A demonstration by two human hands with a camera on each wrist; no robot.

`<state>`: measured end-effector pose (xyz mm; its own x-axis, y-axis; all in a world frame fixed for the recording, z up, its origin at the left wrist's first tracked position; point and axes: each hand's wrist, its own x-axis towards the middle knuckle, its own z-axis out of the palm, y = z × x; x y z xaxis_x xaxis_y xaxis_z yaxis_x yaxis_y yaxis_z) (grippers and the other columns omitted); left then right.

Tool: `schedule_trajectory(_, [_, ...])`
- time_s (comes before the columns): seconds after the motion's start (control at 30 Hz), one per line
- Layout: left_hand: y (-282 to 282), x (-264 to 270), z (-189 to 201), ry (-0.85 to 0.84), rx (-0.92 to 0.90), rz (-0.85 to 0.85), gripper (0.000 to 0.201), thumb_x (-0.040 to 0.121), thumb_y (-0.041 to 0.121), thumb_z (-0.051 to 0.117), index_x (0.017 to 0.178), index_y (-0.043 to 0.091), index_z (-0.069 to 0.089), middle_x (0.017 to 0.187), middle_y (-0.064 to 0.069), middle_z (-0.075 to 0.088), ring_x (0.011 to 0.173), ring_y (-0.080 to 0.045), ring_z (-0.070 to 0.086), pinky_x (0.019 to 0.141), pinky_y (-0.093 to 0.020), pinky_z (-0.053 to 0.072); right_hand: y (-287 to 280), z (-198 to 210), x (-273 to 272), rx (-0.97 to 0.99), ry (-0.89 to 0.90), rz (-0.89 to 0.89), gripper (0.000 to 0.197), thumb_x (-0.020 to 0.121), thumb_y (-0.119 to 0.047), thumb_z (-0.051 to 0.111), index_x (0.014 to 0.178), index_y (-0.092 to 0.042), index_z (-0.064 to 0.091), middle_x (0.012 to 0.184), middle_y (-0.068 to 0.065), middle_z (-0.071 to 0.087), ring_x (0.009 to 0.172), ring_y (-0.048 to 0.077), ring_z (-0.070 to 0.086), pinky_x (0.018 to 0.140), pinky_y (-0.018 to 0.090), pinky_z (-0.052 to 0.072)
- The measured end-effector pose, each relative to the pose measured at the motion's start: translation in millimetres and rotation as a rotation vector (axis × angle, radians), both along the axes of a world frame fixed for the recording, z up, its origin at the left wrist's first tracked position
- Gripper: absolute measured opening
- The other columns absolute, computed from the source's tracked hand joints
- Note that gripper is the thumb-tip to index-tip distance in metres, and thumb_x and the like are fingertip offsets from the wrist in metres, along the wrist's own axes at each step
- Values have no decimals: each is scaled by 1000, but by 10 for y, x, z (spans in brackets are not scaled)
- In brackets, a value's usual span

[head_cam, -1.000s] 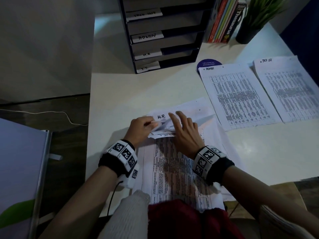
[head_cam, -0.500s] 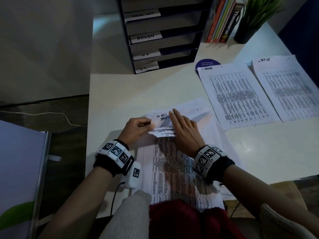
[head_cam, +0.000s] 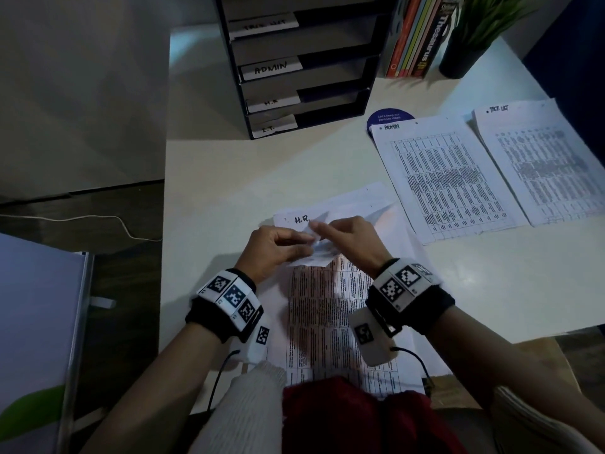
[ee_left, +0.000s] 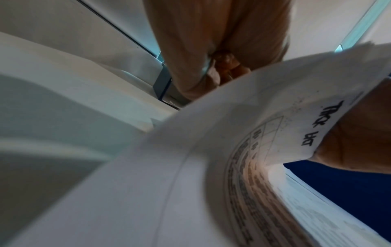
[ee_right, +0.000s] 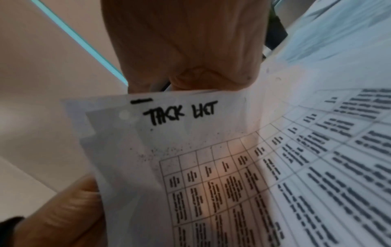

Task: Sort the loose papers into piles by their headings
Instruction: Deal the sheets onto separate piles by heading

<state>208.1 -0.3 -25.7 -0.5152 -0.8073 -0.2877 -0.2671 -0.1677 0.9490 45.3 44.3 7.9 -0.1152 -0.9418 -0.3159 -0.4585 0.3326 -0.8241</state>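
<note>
A loose stack of printed sheets [head_cam: 327, 322] lies on the white table [head_cam: 229, 165] in front of me. My left hand [head_cam: 306, 239] pinches the raised top-left corner of a sheet. My right hand [head_cam: 316, 229], fingers curled, holds the same sheet's top edge beside it. The wrist views show that sheet's heading as TASK LIST [ee_right: 184, 113] [ee_left: 323, 123]. Under it, a sheet headed H.R. [head_cam: 301, 219] shows beyond my fingers. An ADMIN pile [head_cam: 442, 181] and a TASK LIST pile [head_cam: 550, 158] lie side by side at the right.
A black tray rack [head_cam: 327, 103] with labelled shelves, among them ADMIN and H.R., stands at the back. Books [head_cam: 419, 37], a dark plant pot [head_cam: 458, 60] and a round blue disc [head_cam: 389, 116] are behind the piles. A pale board [head_cam: 39, 322] stands left of the table.
My right hand lay flat on the stack's top and has curled onto the sheet's edge. Both hands have lifted that edge, and the H.R. heading shows behind them again.
</note>
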Motion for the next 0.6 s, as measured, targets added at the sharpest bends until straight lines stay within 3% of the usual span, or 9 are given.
schedule_trajectory(0.07, [12, 16, 4, 4, -9, -14, 33, 66, 23, 73, 98, 17, 70, 99, 1, 70, 91, -6, 68, 82, -19, 52, -19, -49, 22, 4, 80, 31, 34, 83, -42, 63, 57, -20, 61, 56, -2, 57, 55, 13, 52, 56, 29, 41])
schedule_trajectory(0.1, [17, 22, 3, 4, -16, -12, 36, 66, 20, 74, 101, 17, 69, 104, 1, 68, 95, -6, 67, 85, -19, 52, -27, -98, 32, 14, 106, 27, 33, 81, -41, 66, 54, -24, 57, 54, -5, 54, 55, 11, 50, 57, 28, 40])
schedule_trajectory(0.17, [33, 20, 6, -2, -32, 23, 38, 70, 11, 74, 106, 15, 66, 105, 0, 67, 93, -4, 66, 84, -18, 52, -41, -194, 44, 19, 122, 4, 23, 77, -41, 69, 64, -23, 66, 63, -2, 62, 68, 16, 59, 72, 36, 48])
schedule_trajectory(0.23, [31, 27, -13, -7, -47, 59, 39, 71, 10, 73, 109, 12, 65, 102, -3, 68, 87, -3, 68, 80, -17, 53, -36, -209, 62, 21, 123, 22, 20, 78, -41, 69, 79, -21, 72, 73, 1, 66, 79, 19, 61, 87, 46, 46])
schedule_trajectory(0.3, [30, 37, -20, -23, -65, 72, 37, 72, 6, 73, 108, 8, 66, 99, -4, 69, 82, -2, 68, 76, -15, 53, -30, -204, 73, 26, 125, 37, 16, 81, -39, 66, 72, -26, 68, 71, -3, 64, 77, 16, 59, 88, 44, 44])
schedule_trajectory(0.37, [14, 42, -32, -31, -59, 86, 35, 72, 2, 73, 107, 6, 67, 98, -7, 70, 81, -4, 68, 78, -16, 53, -26, -164, 88, 6, 122, 31, 27, 82, -36, 66, 58, -29, 55, 64, -12, 56, 70, 10, 52, 83, 38, 39])
schedule_trajectory(0.5, [0, 26, -34, -12, -11, 112, 35, 72, 1, 73, 106, 5, 66, 93, -5, 70, 76, 1, 66, 77, -14, 52, -36, -160, 95, -19, 104, -3, 12, 82, -33, 67, 78, -21, 67, 76, 0, 63, 78, 12, 53, 90, 44, 40])
schedule_trajectory(0.6, [-9, 5, -50, 5, 47, 150, 33, 75, 1, 69, 107, 4, 63, 85, 0, 67, 66, 5, 64, 65, -11, 52, -47, -173, 89, -5, 149, 9, 23, 85, -22, 63, 63, -22, 53, 71, -4, 56, 77, 15, 51, 92, 47, 42])
